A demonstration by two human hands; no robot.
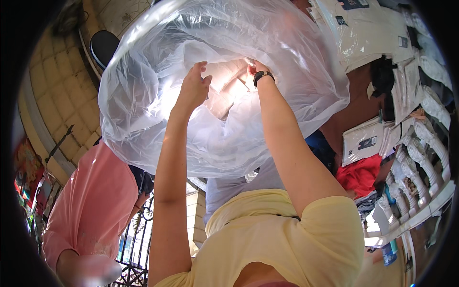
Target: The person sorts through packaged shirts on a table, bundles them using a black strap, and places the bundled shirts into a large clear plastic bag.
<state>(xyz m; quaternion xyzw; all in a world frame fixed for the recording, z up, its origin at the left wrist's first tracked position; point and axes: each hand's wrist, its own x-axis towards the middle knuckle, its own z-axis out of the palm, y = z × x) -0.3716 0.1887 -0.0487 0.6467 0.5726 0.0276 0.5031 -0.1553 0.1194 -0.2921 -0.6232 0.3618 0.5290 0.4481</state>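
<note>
A large clear plastic bag (138, 91) spreads wide in front of me, its mouth toward me. Down inside it lie beige flat packets (224, 81), partly washed out by bright light. My left hand (195, 87) is over the left side of the packets, fingers apart and slightly curled, holding nothing I can see. My right hand (254, 71), with a black band on its wrist, reaches to the right side of the packets. Its fingers are bent together beside the bag's inner film, and what they pinch is hard to see.
Stacks of plastic-wrapped garments (366, 36) lie at the upper right, with more packets (366, 138) below. A red cloth (358, 174) lies near a white balustrade (416, 215). At the left stands a person in pink (95, 196). A dark round object (104, 49) is beside the bag.
</note>
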